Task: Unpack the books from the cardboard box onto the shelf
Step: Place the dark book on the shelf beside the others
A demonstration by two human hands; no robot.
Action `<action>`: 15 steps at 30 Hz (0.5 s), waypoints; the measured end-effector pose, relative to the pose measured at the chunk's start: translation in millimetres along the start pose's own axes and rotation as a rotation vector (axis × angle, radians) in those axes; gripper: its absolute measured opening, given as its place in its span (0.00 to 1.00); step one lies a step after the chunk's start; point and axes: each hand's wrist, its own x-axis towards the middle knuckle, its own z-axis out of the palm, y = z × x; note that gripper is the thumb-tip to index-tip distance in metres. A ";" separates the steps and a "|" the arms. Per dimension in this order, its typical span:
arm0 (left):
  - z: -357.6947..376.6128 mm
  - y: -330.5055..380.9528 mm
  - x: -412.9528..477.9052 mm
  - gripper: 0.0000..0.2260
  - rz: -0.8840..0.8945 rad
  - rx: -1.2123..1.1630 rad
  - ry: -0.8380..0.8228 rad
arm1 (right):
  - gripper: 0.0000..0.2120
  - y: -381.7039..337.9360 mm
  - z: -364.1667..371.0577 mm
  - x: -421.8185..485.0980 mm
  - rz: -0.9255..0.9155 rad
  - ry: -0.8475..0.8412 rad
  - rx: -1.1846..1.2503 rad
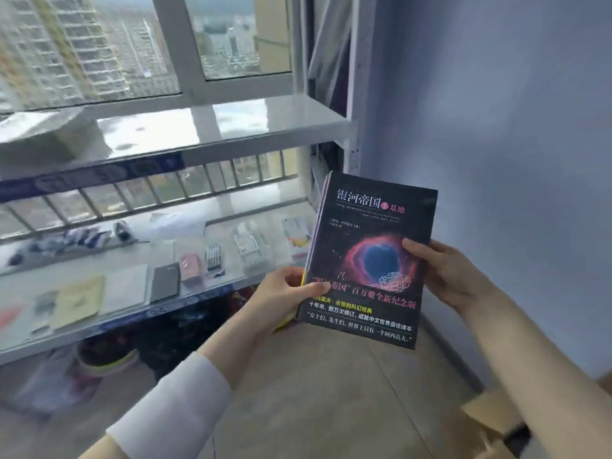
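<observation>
A stack of books (371, 253) is held up in front of me, its top cover black with a red and blue nebula. My left hand (284, 296) grips the stack's lower left edge, thumb on the cover. My right hand (443, 270) clasps its right edge. The stack hangs in the air just right of the white metal shelf (231, 127), level with its middle board (126, 293). A corner of the cardboard box (496, 422) shows at the bottom right on the floor.
The middle board carries a yellow booklet (77, 301), a black notebook (164, 283), a pink packet (190, 266) and other small items. A white box (49, 140) lies on the upper board. Bags and shoes sit under the shelf. A blue wall stands at right.
</observation>
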 end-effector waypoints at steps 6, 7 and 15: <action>-174.0 -18.2 19.1 0.06 0.027 -0.085 0.220 | 0.22 3.1 179.3 94.0 0.023 -0.248 -0.037; -197.3 -20.1 22.9 0.09 0.028 -0.096 0.242 | 0.26 2.2 204.2 106.5 0.022 -0.280 -0.054; -342.8 -8.7 105.9 0.17 0.114 -0.145 0.358 | 0.24 -40.6 353.4 222.3 -0.118 -0.380 -0.156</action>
